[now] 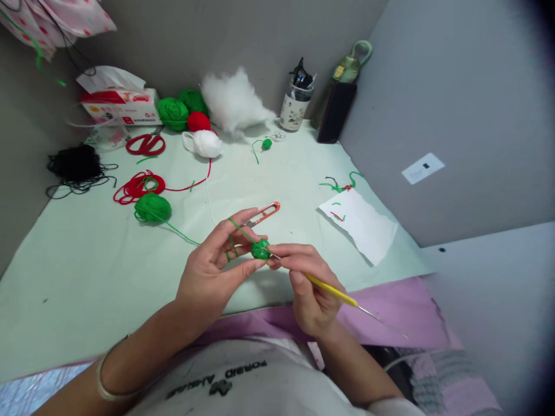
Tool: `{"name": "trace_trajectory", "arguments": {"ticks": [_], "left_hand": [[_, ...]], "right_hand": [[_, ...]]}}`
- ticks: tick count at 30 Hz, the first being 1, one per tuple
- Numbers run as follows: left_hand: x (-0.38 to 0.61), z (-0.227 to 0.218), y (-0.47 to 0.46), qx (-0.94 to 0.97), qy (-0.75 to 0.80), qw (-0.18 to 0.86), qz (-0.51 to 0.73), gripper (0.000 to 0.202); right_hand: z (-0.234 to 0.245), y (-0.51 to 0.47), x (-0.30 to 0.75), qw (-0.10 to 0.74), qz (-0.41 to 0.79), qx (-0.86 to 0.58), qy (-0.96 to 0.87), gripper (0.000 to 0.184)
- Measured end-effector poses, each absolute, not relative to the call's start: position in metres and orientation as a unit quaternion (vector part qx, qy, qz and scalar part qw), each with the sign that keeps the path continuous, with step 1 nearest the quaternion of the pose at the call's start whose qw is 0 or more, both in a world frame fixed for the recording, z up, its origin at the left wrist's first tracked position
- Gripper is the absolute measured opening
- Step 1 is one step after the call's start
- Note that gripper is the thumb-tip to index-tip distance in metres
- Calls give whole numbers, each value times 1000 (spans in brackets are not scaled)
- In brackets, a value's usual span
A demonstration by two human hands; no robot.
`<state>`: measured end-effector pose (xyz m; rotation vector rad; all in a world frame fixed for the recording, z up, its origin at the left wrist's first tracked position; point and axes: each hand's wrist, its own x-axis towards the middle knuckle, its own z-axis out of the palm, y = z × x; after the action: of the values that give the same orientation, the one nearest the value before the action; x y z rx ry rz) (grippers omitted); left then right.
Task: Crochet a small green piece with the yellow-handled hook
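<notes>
Between the thumb and fingers of my left hand (212, 268) is a small green crocheted piece (261, 249). Green yarn loops round the fingers of that hand and runs left to a green yarn ball (152, 208). My right hand (314, 289) grips a crochet hook (332, 290) with a yellow handle; its thin metal tip is at the green piece, and its other metal end points down to the right. Just beyond my left fingers lies a pair of orange thread snips (266, 214), partly hidden by them.
Red yarn (141, 186), black yarn (78, 164) and red scissors (146, 143) lie on the left. At the back stand a tissue box (121, 107), white stuffing (236, 103), a pen cup (296, 107) and a dark phone (337, 112). White paper (359, 225) with yarn scraps lies right.
</notes>
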<state>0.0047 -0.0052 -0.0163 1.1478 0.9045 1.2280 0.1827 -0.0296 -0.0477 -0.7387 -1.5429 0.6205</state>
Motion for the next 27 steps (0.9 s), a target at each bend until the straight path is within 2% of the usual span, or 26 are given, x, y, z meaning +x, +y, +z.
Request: {"name": "trace_trajectory", "arguments": {"ticks": [7, 14, 21, 25, 27], "left_hand": [[6, -17, -7, 513, 405, 547, 523, 52], [9, -11, -9, 490, 445, 543, 516, 48], [7, -2, -8, 376, 413, 693, 456, 57], [8, -6, -10, 346, 380, 731, 448, 57], [7, -8, -11, 332, 358, 754, 439, 59]], "right_hand": [[-37, -32, 183, 571, 180, -354, -719, 31], [-46, -37, 182, 508, -13, -363, -781, 39], [-47, -39, 192, 507, 45, -329, -795, 49], [-48, -39, 196, 493, 50, -341, -799, 43], [-52, -36, 197, 499, 103, -345, -788, 38]]}}
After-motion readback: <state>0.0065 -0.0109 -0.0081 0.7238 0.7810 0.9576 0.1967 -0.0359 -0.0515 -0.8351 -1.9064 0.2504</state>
